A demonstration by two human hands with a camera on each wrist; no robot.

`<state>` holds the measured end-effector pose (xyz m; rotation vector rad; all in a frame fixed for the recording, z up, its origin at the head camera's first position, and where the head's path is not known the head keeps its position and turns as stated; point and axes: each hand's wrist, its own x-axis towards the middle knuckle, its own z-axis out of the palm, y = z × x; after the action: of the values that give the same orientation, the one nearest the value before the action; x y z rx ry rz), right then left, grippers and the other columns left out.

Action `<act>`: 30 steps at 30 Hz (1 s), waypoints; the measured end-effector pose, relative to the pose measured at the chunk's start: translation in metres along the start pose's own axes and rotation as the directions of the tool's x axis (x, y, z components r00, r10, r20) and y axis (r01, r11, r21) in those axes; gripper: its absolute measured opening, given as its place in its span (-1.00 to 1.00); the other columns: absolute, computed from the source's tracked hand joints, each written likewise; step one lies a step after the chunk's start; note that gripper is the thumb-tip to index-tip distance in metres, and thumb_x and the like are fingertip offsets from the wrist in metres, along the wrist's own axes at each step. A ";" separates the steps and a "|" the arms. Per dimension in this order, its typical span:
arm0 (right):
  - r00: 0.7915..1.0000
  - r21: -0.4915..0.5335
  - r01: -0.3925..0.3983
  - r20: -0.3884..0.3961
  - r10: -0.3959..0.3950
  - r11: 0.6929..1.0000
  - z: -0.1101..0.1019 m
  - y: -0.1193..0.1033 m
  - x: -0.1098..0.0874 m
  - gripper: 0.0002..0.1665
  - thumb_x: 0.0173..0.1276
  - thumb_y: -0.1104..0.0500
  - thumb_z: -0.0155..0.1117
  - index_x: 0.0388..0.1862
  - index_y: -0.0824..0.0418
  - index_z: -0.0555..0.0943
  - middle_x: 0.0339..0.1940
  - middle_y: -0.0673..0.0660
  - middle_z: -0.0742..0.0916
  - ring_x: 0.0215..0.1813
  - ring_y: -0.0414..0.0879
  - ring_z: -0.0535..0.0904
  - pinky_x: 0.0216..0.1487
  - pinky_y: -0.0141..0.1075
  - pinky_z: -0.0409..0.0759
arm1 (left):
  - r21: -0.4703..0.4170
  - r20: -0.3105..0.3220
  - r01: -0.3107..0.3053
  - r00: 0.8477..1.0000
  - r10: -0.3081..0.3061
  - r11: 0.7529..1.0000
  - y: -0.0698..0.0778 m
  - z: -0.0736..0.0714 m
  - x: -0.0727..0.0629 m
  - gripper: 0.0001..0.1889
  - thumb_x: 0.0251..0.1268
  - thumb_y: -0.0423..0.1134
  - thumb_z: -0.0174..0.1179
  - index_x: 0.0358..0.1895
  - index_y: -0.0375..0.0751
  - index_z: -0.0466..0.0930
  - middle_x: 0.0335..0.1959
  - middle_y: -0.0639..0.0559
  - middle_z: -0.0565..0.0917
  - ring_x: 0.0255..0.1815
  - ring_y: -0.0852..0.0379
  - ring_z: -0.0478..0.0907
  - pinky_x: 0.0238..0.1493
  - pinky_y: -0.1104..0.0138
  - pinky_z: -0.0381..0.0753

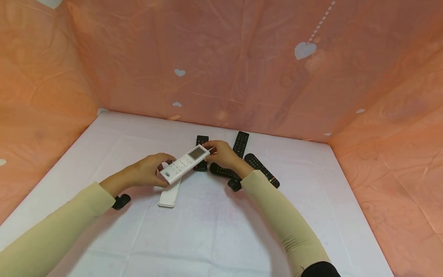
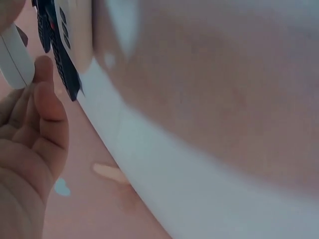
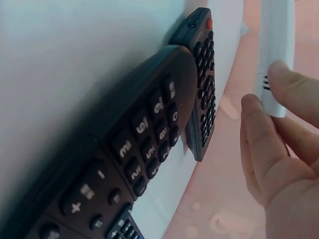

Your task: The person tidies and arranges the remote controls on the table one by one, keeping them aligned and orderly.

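White remote (image 1: 181, 166) held slantwise over a white tabletop (image 1: 194, 238) by two hands.
It hides parts of a second white remote (image 1: 169, 197) and a black remote (image 1: 202, 140); the left-wrist view crops it at the edge. Heart-printed orange sheeting (image 1: 214, 57) walls the tabletop. Arms angled inward, the left hand (image 1: 150, 169) grips the button end; the right hand (image 1: 223, 154) pinches the screen end.

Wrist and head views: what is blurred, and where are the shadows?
Head view: held white remote fairly sharp, soft shadows on the white table beside left sleeve and right sleeve; left wrist view: brownish area blurred, I cannot tell what; right wrist view: nearest black remote shows legible digits.
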<state>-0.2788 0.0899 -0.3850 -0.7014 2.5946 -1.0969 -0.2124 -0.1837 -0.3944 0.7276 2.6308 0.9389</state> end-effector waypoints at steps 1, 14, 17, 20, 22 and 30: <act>1.000 -0.001 0.000 -0.003 0.000 1.000 0.000 0.000 0.000 -0.45 0.18 0.36 0.35 0.20 0.30 0.54 0.10 0.24 0.67 0.08 0.07 0.65 0.01 -0.30 0.63 | -0.004 -0.004 0.008 1.000 -0.008 1.000 0.001 0.001 0.000 -0.20 -0.15 -0.27 0.52 0.27 -0.30 0.36 0.13 -0.18 0.53 -0.17 0.07 0.51 -0.30 0.35 0.52; 0.996 0.018 0.002 -0.090 -0.001 1.000 0.000 -0.002 -0.002 -0.56 0.20 0.37 0.30 0.10 0.31 0.60 -0.01 0.24 0.72 0.03 0.06 0.66 0.03 -0.29 0.62 | -0.036 -0.122 0.080 0.989 -0.084 0.996 0.029 0.021 -0.009 -0.23 -0.13 -0.34 0.51 0.24 -0.41 0.38 0.00 -0.21 0.57 -0.23 0.07 0.53 -0.26 0.33 0.56; 0.995 0.026 0.004 -0.102 -0.001 1.000 0.000 -0.002 -0.002 -0.57 0.20 0.36 0.30 0.09 0.30 0.60 -0.02 0.24 0.72 0.04 0.05 0.67 0.01 -0.30 0.63 | -0.057 -0.132 0.072 0.988 -0.079 0.996 0.033 0.024 -0.012 -0.28 -0.09 -0.43 0.46 0.24 -0.44 0.37 0.00 -0.23 0.57 -0.28 0.12 0.52 -0.32 0.38 0.55; 0.994 0.040 0.003 -0.107 0.001 0.999 0.000 -0.001 -0.002 -0.58 0.22 0.35 0.29 0.10 0.30 0.60 -0.01 0.24 0.72 0.05 0.05 0.66 0.00 -0.32 0.63 | -0.092 -0.139 0.057 0.988 -0.070 0.994 0.039 0.028 -0.014 -0.30 -0.09 -0.50 0.42 0.23 -0.49 0.36 0.00 -0.27 0.56 -0.31 0.15 0.53 -0.36 0.42 0.57; 0.994 0.045 0.003 -0.105 0.002 0.999 0.001 -0.001 -0.001 -0.58 0.23 0.35 0.28 0.10 0.30 0.60 0.00 0.24 0.72 0.06 0.05 0.66 -0.01 -0.33 0.64 | -0.109 -0.143 0.055 0.987 -0.071 0.993 0.042 0.030 -0.015 -0.30 -0.09 -0.51 0.41 0.22 -0.51 0.36 -0.02 -0.25 0.56 -0.33 0.17 0.53 -0.37 0.44 0.57; 0.995 -0.008 0.046 -0.082 -0.047 0.999 0.003 0.002 -0.003 -0.61 0.24 0.33 0.28 0.08 0.25 0.63 0.02 0.22 0.69 0.05 0.02 0.67 0.04 -0.34 0.61 | -0.077 -0.167 0.110 0.978 -0.122 0.991 0.052 0.037 -0.018 -0.31 -0.17 -0.37 0.51 0.15 -0.41 0.47 -0.12 -0.15 0.65 -0.33 0.16 0.57 -0.37 0.41 0.56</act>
<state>-0.2753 0.0909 -0.3884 -0.7365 2.6640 -1.1561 -0.1638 -0.1394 -0.3878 0.4911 2.7386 1.0946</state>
